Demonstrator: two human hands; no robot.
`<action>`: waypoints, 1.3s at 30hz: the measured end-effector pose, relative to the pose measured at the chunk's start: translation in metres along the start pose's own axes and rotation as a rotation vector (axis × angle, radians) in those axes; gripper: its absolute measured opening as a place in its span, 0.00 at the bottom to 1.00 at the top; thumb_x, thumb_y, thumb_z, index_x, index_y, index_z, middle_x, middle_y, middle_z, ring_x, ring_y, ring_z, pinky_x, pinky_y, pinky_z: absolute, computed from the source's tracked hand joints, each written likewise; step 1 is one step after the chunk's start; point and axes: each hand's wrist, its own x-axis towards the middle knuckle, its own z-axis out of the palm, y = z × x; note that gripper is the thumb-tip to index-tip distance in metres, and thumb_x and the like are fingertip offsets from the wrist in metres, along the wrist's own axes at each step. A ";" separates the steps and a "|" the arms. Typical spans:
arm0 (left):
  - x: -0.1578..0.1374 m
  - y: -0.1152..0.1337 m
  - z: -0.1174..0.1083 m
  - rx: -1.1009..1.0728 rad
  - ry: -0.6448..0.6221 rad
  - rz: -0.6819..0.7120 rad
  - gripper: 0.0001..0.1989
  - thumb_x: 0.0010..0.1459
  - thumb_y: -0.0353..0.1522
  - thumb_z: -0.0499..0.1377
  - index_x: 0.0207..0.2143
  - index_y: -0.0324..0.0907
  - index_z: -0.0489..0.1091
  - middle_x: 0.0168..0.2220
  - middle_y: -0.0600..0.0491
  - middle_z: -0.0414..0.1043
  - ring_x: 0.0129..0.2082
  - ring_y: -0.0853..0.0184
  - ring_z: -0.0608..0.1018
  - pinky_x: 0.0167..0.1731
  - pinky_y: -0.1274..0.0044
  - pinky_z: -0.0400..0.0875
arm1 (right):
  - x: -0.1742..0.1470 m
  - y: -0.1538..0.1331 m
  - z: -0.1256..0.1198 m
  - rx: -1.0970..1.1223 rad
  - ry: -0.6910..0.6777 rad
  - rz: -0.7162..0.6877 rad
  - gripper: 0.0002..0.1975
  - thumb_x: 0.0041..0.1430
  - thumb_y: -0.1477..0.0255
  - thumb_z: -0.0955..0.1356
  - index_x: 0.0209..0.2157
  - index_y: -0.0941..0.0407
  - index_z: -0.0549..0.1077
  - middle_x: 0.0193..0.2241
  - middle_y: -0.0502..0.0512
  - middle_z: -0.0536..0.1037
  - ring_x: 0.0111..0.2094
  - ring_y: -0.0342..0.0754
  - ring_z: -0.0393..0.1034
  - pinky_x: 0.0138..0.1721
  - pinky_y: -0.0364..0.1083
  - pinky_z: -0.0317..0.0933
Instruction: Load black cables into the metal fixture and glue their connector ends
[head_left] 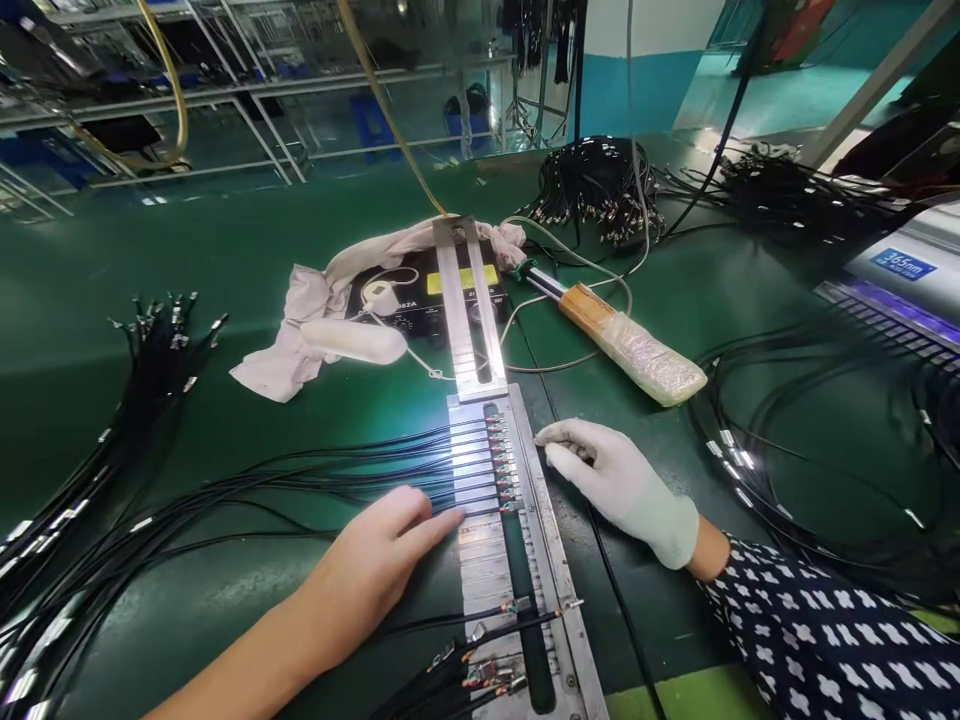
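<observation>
A long metal slotted fixture [480,560] runs away from me along the green table. Several thin black cables [405,440] lie side by side across its upper part, their small wired ends [501,465] over the slot. My left hand [390,545], bare, is closed over the nearest of these cables, with one fingertip on the fixture's left edge. My right hand [611,480] wears a white glove. Its fingers are bent together beside the fixture's right rail; what they hold, if anything, is hidden. More cable ends [495,675] lie across the fixture's near end.
Behind the fixture sits a black control box [420,320] with pinkish cloth [300,320] over it. A wrapped-handle tool [637,360] lies to its right. Cable bundles lie left [161,370], at the back [596,185] and right [750,470]. A purple-lit 365nm lamp unit [900,275] stands far right.
</observation>
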 end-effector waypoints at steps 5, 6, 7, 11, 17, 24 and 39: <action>0.003 -0.004 -0.002 -0.048 -0.058 0.011 0.21 0.65 0.21 0.45 0.55 0.43 0.67 0.35 0.51 0.66 0.33 0.72 0.68 0.33 0.82 0.65 | 0.001 0.001 0.000 -0.017 0.013 -0.011 0.10 0.65 0.69 0.64 0.41 0.54 0.77 0.38 0.51 0.79 0.37 0.45 0.72 0.41 0.44 0.66; 0.002 -0.005 -0.001 -0.042 -0.060 0.016 0.21 0.65 0.22 0.45 0.55 0.44 0.66 0.35 0.51 0.66 0.33 0.72 0.68 0.33 0.81 0.64 | 0.001 0.001 0.000 -0.019 0.015 -0.012 0.09 0.65 0.69 0.64 0.41 0.54 0.77 0.38 0.51 0.79 0.37 0.44 0.73 0.41 0.44 0.67; 0.001 -0.006 -0.001 -0.025 -0.060 0.024 0.22 0.65 0.22 0.45 0.56 0.44 0.66 0.35 0.51 0.66 0.33 0.72 0.67 0.33 0.81 0.63 | 0.001 0.001 0.000 -0.021 0.015 -0.014 0.09 0.65 0.70 0.64 0.41 0.54 0.77 0.38 0.50 0.79 0.38 0.44 0.73 0.41 0.44 0.67; -0.001 -0.005 -0.003 0.061 -0.063 0.070 0.22 0.66 0.23 0.44 0.57 0.44 0.66 0.34 0.50 0.66 0.33 0.70 0.66 0.33 0.78 0.62 | 0.002 -0.001 0.000 -0.033 0.013 -0.022 0.09 0.65 0.70 0.64 0.41 0.54 0.77 0.38 0.50 0.79 0.37 0.45 0.72 0.41 0.44 0.66; 0.006 -0.003 -0.007 -0.029 -0.092 0.058 0.22 0.65 0.22 0.45 0.58 0.42 0.64 0.38 0.48 0.67 0.36 0.68 0.66 0.37 0.78 0.63 | 0.001 -0.001 -0.001 -0.056 0.014 -0.045 0.08 0.65 0.70 0.65 0.40 0.54 0.76 0.37 0.49 0.79 0.37 0.44 0.72 0.41 0.45 0.66; -0.010 0.003 0.009 0.119 -0.007 -0.049 0.24 0.65 0.21 0.47 0.59 0.48 0.66 0.46 0.48 0.63 0.45 0.66 0.65 0.46 0.74 0.60 | 0.001 0.000 -0.001 -0.054 0.008 -0.048 0.09 0.65 0.70 0.64 0.40 0.55 0.76 0.37 0.50 0.79 0.36 0.44 0.72 0.41 0.45 0.65; -0.039 0.050 -0.008 -0.339 -0.123 -0.314 0.16 0.66 0.26 0.52 0.54 0.47 0.63 0.44 0.55 0.68 0.45 0.75 0.71 0.48 0.87 0.66 | 0.001 0.000 -0.001 -0.061 0.023 -0.052 0.08 0.65 0.71 0.65 0.40 0.55 0.77 0.37 0.50 0.80 0.36 0.45 0.72 0.40 0.45 0.65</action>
